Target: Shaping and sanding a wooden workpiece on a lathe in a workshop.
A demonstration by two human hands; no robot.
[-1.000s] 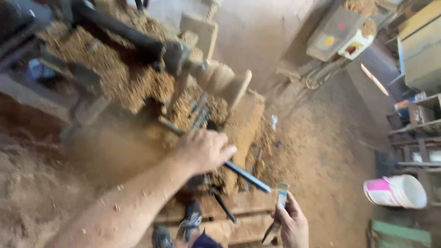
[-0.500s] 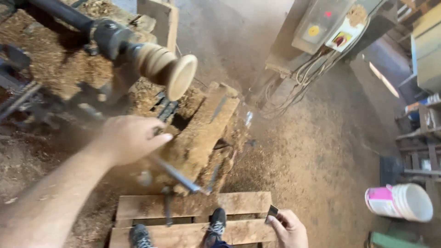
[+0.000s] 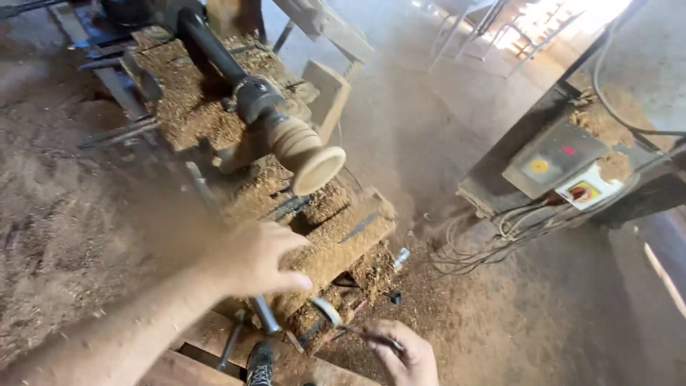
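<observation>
A pale turned wooden piece (image 3: 304,150), bowl-shaped at its end, sits on a dark lathe spindle (image 3: 214,50) above a bed (image 3: 329,250) heaped with wood shavings. My left hand (image 3: 250,261) hovers over the bed, fingers curled round a long metal tool (image 3: 263,314) whose shaft shows below the palm. Low in the view, my right hand (image 3: 400,350) grips a thin metal tool (image 3: 336,318) with a curved shiny tip that points toward the bed. My shoe (image 3: 259,364) shows between the hands.
Sawdust covers the floor. A dark control box (image 3: 557,168) with a yellow button and a bundle of cables (image 3: 471,243) stands at right. Wooden planks (image 3: 207,357) lie under my feet. Metal rods (image 3: 114,132) lie left of the lathe.
The view has swung and closed in on the lathe. My left hand has shifted right over the bed, and my right hand has come up toward it with the thin tool.
</observation>
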